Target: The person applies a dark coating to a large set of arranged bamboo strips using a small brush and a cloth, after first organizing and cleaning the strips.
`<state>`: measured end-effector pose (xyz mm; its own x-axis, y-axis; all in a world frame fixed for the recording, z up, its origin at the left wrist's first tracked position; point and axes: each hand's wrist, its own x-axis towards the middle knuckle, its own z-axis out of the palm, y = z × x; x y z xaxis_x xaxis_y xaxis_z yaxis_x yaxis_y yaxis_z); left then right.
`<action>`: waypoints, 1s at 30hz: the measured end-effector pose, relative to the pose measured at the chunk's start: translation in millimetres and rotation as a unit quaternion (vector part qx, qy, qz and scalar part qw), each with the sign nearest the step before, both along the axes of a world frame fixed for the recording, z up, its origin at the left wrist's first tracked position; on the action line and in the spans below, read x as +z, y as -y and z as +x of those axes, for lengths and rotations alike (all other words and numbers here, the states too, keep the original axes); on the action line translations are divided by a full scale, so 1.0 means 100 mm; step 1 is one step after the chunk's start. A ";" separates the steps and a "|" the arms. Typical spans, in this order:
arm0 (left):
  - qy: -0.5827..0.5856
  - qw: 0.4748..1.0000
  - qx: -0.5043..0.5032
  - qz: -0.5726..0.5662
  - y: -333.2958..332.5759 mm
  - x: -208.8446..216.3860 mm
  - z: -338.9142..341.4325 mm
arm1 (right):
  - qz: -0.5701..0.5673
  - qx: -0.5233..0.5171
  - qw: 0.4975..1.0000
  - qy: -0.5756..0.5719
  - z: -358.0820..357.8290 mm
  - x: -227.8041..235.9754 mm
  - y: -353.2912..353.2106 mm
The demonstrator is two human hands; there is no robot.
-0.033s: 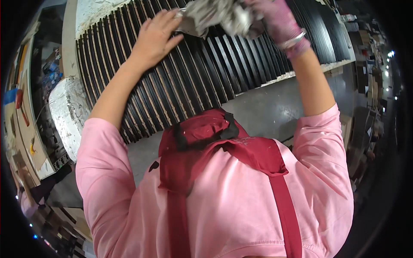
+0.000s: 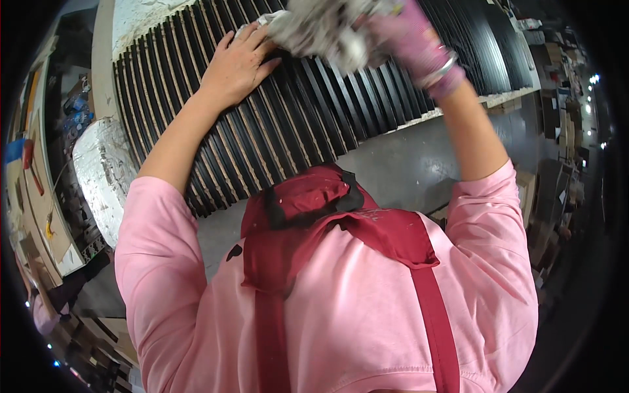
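A row of long black strips, several with brown, worn-looking edges, lies side by side in front of me. My left hand is bare and rests on them, fingers spread and thumb apart. Its fingertips reach the edge of a crumpled grey-white rag. In a pink glove, with a silvery band at the wrist, my right hand is closed on that rag over the strips. Motion blurs the rag and glove, and the rag hides some of the right fingers.
The strips lie on a pale-edged bench. Left of it stands a bundle in whitish wrap. Farther left, a board holds a red-handled tool. Stacked boxes line the right side, beyond the grey floor.
My right hand has shifted slightly left and toward me, carrying the rag with it. The left hand stays in nearly the same spot on the strips.
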<state>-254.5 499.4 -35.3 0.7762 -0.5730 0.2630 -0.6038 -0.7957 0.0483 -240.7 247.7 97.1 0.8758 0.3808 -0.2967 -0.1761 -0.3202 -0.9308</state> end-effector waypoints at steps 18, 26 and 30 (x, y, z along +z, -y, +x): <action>0.029 0.995 -0.046 -0.080 0.22 0.01 0.20 | -0.091 -0.043 0.963 0.249 -0.46 0.10 0.85; -0.005 0.996 -0.037 -0.087 0.66 0.07 0.40 | -0.369 0.327 0.841 0.222 -1.16 -0.28 0.71; 0.060 0.994 -0.022 -0.093 0.60 -0.13 0.46 | -0.537 0.156 0.814 0.161 -0.94 0.29 1.83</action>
<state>-209.0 439.8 -48.6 0.7076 -0.5392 0.4567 -0.6484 -0.7523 0.1164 -334.2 64.7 125.6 0.8846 0.2721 -0.3787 0.2668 -0.9614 -0.0675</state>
